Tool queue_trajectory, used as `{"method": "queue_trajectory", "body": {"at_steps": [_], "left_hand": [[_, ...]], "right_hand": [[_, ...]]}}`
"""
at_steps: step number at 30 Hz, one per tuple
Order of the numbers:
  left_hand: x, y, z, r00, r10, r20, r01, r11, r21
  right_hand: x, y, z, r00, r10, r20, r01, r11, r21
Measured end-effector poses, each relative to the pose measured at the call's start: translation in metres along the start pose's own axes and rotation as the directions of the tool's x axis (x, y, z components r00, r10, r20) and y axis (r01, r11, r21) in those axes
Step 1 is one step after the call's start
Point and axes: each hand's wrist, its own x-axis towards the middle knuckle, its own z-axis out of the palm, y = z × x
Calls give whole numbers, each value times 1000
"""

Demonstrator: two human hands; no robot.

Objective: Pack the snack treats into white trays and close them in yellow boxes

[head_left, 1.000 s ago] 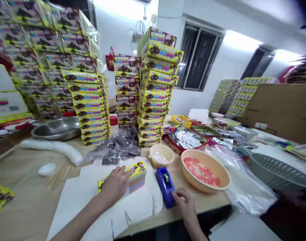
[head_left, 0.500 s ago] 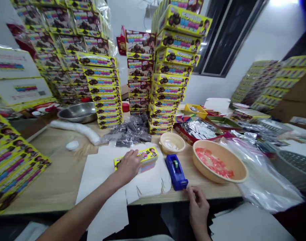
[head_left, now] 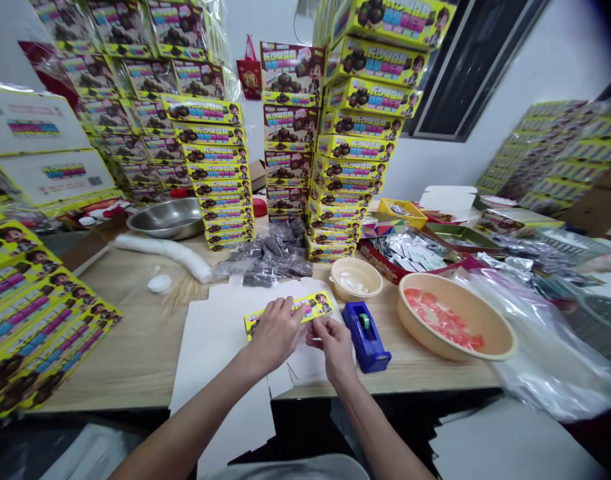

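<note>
Head: yellow box [head_left: 319, 305] lies under left grip [head_left: 276, 333]

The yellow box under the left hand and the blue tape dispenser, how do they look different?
The yellow box carries printed pictures and lettering; the tape dispenser is mostly solid blue. The box lies over white card, while the dispenser stands to its right on the wooden tabletop. The left hand covers part of the box; the dispenser has no hand on it. Both are longer than wide.
</note>
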Motion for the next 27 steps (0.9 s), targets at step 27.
{"method": "queue_trajectory", "body": {"at_steps": [27], "left_hand": [[-9, -52, -14, 965, -231, 125, 239, 970, -48]], "right_hand": [[-10, -4, -158, 916, -289, -277, 138, 877, -460]]}}
